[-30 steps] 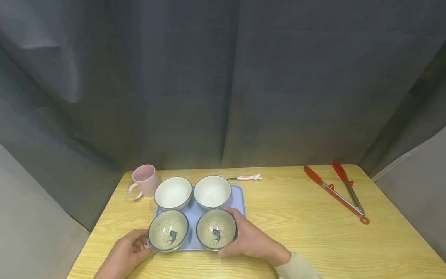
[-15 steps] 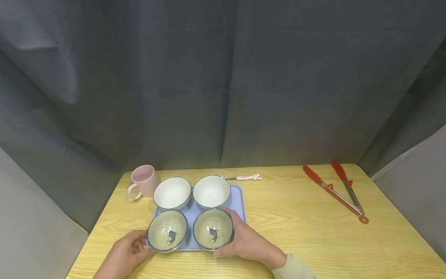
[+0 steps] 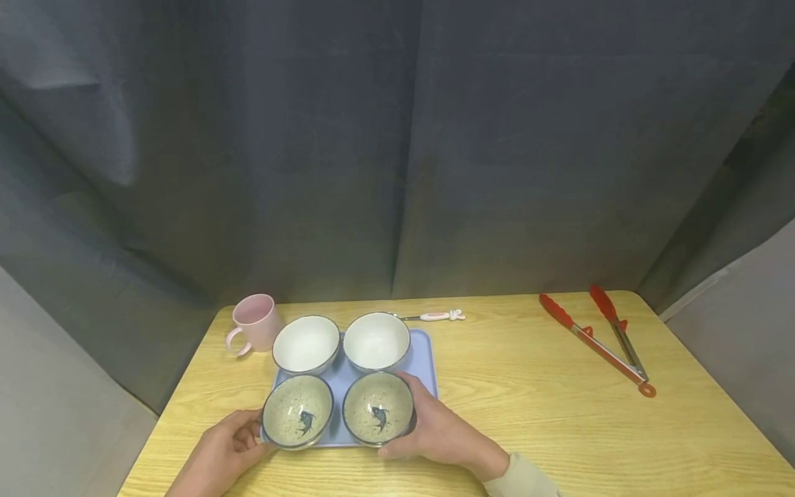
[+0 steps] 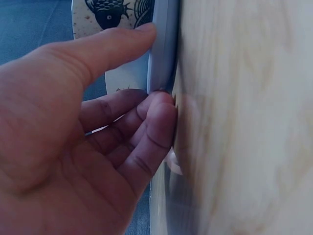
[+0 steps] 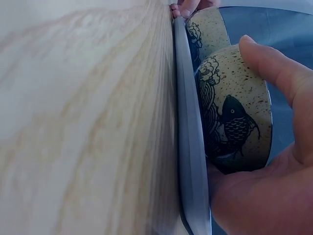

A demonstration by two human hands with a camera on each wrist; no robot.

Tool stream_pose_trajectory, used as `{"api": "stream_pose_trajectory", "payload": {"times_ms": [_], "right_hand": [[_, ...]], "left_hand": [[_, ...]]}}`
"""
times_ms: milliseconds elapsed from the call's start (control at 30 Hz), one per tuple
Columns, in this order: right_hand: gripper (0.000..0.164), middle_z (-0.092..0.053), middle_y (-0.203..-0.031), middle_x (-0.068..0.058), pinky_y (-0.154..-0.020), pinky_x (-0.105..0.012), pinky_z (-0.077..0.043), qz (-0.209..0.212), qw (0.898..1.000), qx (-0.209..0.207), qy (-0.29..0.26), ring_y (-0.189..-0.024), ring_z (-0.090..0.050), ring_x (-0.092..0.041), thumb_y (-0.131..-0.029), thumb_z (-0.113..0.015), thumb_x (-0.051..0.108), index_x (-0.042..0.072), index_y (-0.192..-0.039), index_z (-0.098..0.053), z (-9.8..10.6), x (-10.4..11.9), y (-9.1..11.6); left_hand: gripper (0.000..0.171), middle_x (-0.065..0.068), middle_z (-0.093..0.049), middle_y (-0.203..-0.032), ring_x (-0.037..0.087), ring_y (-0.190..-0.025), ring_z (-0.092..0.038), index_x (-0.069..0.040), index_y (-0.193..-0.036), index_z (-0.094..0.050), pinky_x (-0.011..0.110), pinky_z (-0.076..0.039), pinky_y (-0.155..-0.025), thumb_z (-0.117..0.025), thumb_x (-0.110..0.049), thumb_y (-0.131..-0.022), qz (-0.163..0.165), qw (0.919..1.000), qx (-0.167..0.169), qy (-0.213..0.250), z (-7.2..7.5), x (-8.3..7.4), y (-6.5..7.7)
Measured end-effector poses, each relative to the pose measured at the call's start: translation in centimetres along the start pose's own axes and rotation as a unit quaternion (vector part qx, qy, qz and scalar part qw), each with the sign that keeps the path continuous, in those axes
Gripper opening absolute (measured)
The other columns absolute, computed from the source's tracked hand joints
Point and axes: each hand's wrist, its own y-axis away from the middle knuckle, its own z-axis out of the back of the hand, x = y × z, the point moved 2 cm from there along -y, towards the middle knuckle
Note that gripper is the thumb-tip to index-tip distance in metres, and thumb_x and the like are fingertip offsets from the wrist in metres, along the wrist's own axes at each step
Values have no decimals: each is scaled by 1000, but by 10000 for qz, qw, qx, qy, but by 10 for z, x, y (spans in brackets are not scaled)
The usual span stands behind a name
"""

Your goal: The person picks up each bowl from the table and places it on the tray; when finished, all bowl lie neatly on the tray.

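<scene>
A light blue tray (image 3: 424, 355) carries two white-lined bowls at the back, the left one (image 3: 307, 344) and the right one (image 3: 376, 341). In front stand two speckled bowls with a dark blue fish inside, the left one (image 3: 297, 412) and the right one (image 3: 377, 408). My left hand (image 3: 225, 447) pinches the tray's front left corner; in the left wrist view its thumb lies on the tray edge (image 4: 164, 44) with fingertips curled beneath. My right hand (image 3: 437, 424) grips the front right bowl from its right side, thumb near and fingers behind.
A pink mug (image 3: 257, 322) stands left of the tray. Behind it lies a utensil with a white-and-pink rabbit handle (image 3: 435, 316). Red-tipped tongs (image 3: 611, 355) lie spread at the right of the wooden table (image 3: 528, 407). A dark curtain (image 3: 397, 152) hangs behind.
My right hand has shifted the front right bowl slightly left, nearer the front left bowl. The left hand keeps its place at the tray corner.
</scene>
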Motion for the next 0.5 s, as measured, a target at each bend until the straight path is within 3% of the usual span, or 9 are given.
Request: {"api": "stream_pose_trajectory", "payload": {"times_ms": [200,367,500], "right_hand": [[127,-47,-170,-23,-130,-74,-34,-6,10000,3,80,-159,-45,-45,-76,-104,35,3,-173,-27,-1,2,0],[135,-33,-178,-28,-133,-74,-26,-88,9998,168,-94,-167,-33,-48,-80,-103,32,-2,-176,-14,5,2,0],[125,-31,-178,-31,-134,-69,-29,-45,9996,196,-207,-167,-32,-51,-91,-95,31,-3,-177,-11,21,5,5]], "left_hand": [[61,-1,-67,-97,2,-81,-58,0,-143,-71,21,-54,-74,-96,-19,-90,-12,10000,-27,13,0,1,2],[60,-2,-69,-100,0,-83,-58,-1,-142,-71,21,-56,-76,-95,-19,-91,-91,9999,-34,64,-1,-1,1],[55,-2,-70,-101,0,-84,-58,-2,-141,-72,22,-55,-76,-93,-17,-93,-118,9999,-5,93,0,-3,-1]]}}
